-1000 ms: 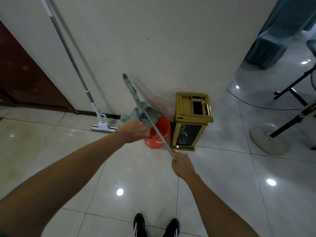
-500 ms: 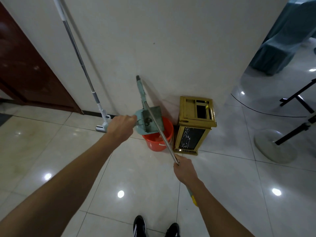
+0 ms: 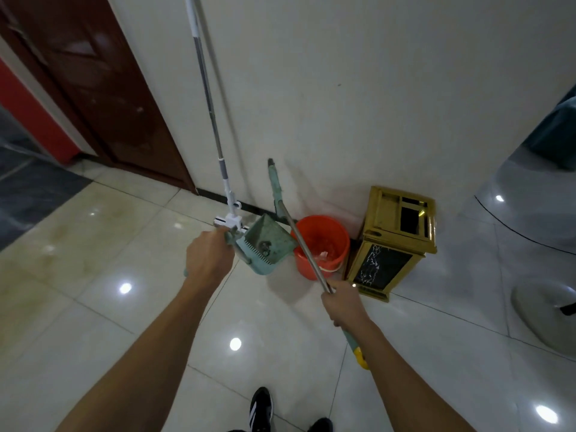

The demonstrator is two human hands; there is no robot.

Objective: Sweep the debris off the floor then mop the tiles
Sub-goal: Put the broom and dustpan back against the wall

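- The left hand is clenched around the handle of a scuffed teal plastic dustpan, held tilted above the glossy pale floor tiles, beside the bucket.
- The dustpan has a comb-toothed front edge; a small clump of dark debris lies inside it.
- The right hand grasps a thin silver metal broom pole with a teal and yellow grip at its near end; the pole slants across the bucket's rim.
- A round orange plastic bucket stands on the tiles against the white wall; scraps lie at its bottom.
- A boxy gold metal bin with a dark marbled panel stands just right of the bucket.
- A white flat mop with a grey metal shaft leans on the wall.
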